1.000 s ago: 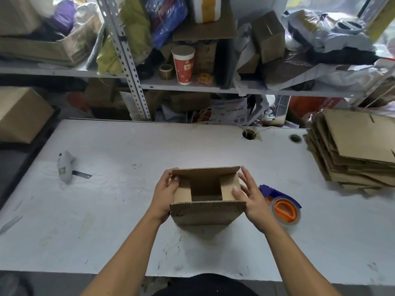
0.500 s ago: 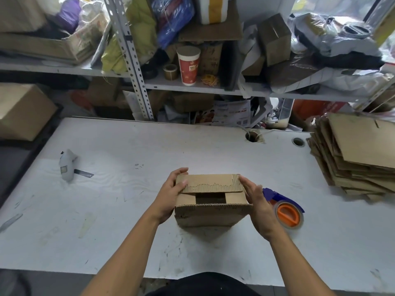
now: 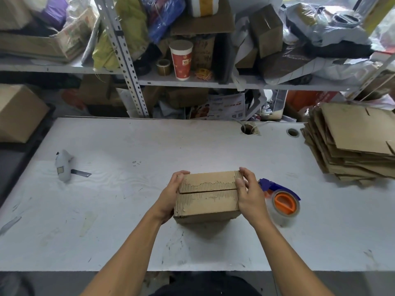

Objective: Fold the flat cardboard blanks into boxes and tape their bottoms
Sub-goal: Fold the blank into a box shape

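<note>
Both top flaps of the cardboard box (image 3: 207, 196), standing apart a moment earlier, are now lying shut, meeting along a central seam. Left hand (image 3: 171, 195) is gripping the box's left end; right hand (image 3: 249, 194) is gripping its right end, thumb on top. Box is sitting on the bench (image 3: 128, 206), just left of the tape dispenser (image 3: 282, 201). Flat blanks (image 3: 352, 146) are lying stacked well right of the box.

two bare forearms reach in from the lower edge, uncovered up to where the view cuts them off; no sleeves, watch or rings show; the left hand (image 3: 171, 195) and right hand (image 3: 251, 194) are ungloved, with short nails; a dark black garment (image 3: 205, 288) covers the torso at the bottom centre
</note>
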